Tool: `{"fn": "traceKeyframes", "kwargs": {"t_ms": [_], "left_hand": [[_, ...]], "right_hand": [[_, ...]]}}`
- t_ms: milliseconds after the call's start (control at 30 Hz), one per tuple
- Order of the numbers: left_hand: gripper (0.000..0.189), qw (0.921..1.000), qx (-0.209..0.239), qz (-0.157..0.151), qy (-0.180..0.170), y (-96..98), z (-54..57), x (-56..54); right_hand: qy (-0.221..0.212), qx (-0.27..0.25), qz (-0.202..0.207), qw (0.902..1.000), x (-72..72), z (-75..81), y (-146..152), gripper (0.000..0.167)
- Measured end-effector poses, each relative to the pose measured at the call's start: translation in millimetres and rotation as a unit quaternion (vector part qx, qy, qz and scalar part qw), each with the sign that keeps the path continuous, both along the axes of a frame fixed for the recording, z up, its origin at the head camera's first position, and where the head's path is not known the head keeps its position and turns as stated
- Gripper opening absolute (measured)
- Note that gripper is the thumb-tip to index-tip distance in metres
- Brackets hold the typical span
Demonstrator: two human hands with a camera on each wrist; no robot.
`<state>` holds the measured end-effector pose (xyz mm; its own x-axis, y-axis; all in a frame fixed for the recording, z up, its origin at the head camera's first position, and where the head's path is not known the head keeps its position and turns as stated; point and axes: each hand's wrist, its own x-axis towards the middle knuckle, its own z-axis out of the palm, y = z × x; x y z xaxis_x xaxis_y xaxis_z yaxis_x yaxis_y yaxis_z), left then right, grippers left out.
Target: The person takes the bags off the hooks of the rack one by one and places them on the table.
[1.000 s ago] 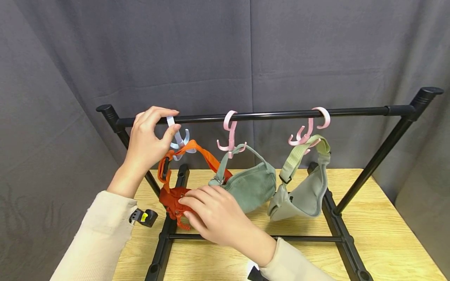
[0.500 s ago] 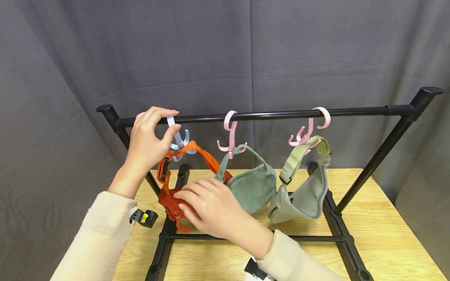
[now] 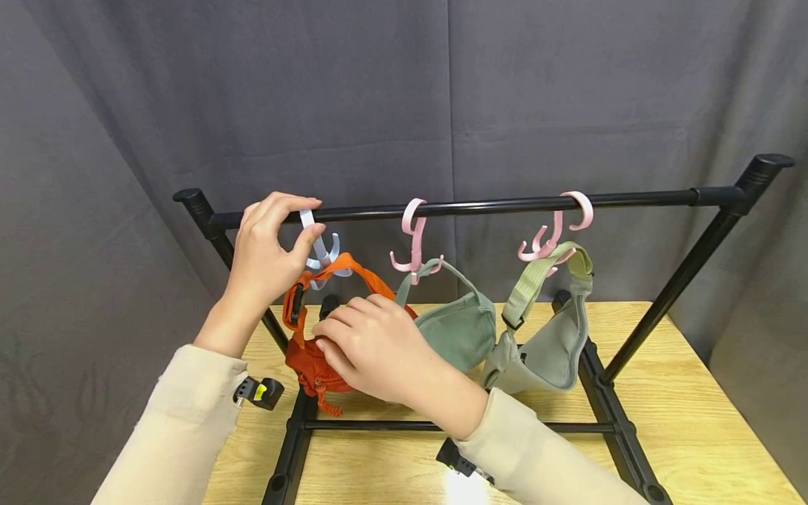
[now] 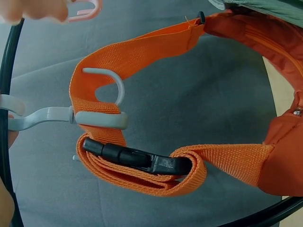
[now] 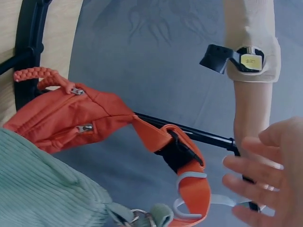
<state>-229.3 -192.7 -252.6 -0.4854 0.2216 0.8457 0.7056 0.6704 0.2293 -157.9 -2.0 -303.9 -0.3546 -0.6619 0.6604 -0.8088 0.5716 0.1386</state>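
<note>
My left hand [image 3: 268,252] pinches the stem of a light blue multi-prong hook [image 3: 320,247] at the black rail [image 3: 480,207], index finger over the rail and thumb below. From that hook hangs an orange belt bag [image 3: 315,365] by its webbing strap [image 4: 137,52]. A black buckle [image 4: 137,158] sits on the rolled part of the strap. My right hand [image 3: 379,351] overlaps the orange bag in the head view, fingers loosely bent. In the right wrist view this hand [image 5: 279,177] stands apart from the bag and holds nothing. It hides part of the bag.
A green corduroy bag [image 3: 461,333] hangs from a pink hook [image 3: 415,245] at the middle, beside the orange one. A grey-green bag [image 3: 543,351] hangs from another pink hook [image 3: 555,238] at right. The rack's black feet [image 3: 621,435] stand on a wooden table [image 3: 707,421].
My right hand has risen from the front of the orange bag, uncovering its lower part. The left hand keeps its grip on the hook; the bags have shifted only slightly.
</note>
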Motion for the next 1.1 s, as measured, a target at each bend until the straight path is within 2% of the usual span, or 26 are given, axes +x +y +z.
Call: {"fn": "traceKeyframes", "kwargs": {"t_ms": [267, 600, 900, 1100], "left_hand": [[0.028, 1.0000, -0.002, 0.003, 0.007, 0.1, -1.4, -0.7], [0.029, 0.9999, 0.001, 0.006, 0.011, 0.7, -1.9, -0.7], [0.029, 0.9999, 0.002, 0.011, 0.005, 1.8, -1.3, 0.2], [0.029, 0.9999, 0.004, 0.010, 0.004, 2.1, -0.6, 0.8]], "right_hand": [[0.002, 0.002, -0.050, 0.9988, -2.6, 10.1, -4.3, 0.017], [0.016, 0.019, -0.075, 0.9969, -6.7, 24.6, -8.3, 0.018], [0.042, 0.039, -0.091, 0.9942, -18.3, 31.6, -10.0, 0.017], [0.019, 0.044, -0.106, 0.9932, -21.7, 39.0, -10.1, 0.017]]}}
